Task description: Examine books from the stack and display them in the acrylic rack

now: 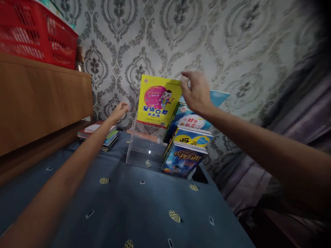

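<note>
My right hand (196, 92) pinches the top right corner of a yellow booklet (157, 101) with a pink circle and a cartoon child on its cover. The booklet stands upright at the back of a clear acrylic stand (144, 151). To its right several other booklets (187, 148) lean in tiers in the same stand. My left hand (119, 112) reaches out to the left of the stand, above a flat stack of books (99, 134); its fingers are loosely curled and it holds nothing that I can see.
A blue patterned cloth (134, 203) covers the table. A wooden cabinet (38, 100) stands at the left with a red plastic basket (36, 32) on top. Patterned wallpaper (207, 38) is behind. A grey curtain (292, 120) hangs at the right.
</note>
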`<state>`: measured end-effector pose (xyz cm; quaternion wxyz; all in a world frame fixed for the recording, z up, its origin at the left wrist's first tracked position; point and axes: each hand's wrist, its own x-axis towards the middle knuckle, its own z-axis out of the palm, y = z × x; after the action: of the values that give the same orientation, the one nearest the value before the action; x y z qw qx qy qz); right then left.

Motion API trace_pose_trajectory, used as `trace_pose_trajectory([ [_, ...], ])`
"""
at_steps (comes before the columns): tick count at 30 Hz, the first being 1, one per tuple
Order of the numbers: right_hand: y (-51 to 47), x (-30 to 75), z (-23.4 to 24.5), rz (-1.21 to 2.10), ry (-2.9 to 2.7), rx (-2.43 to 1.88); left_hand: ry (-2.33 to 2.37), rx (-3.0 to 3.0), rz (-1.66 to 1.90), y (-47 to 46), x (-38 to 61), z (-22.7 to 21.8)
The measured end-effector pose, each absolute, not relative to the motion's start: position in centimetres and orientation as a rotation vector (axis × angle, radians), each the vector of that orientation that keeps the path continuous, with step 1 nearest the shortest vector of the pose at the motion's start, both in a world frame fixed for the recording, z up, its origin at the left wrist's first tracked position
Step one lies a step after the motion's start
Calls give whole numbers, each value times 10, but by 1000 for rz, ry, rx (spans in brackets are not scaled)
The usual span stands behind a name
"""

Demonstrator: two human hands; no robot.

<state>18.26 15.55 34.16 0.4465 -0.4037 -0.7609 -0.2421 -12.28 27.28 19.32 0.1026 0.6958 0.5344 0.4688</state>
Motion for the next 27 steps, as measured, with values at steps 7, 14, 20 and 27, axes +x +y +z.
trace_pose_trajectory([
  [7, 53, 182, 168, -615, -2611, -371, 2251, 2031, 581, 224, -198, 97],
  [14, 3, 187, 34, -55, -2448, -810, 2336, 2184, 106, 208, -210, 78],
  [20, -15, 182, -7, 93, -2341, -801, 2235, 2297, -110, 196, -219, 90],
  [27, -10, 185, -15, 143, -2317, -785, 2167, 2408, -160, 176, -222, 101],
])
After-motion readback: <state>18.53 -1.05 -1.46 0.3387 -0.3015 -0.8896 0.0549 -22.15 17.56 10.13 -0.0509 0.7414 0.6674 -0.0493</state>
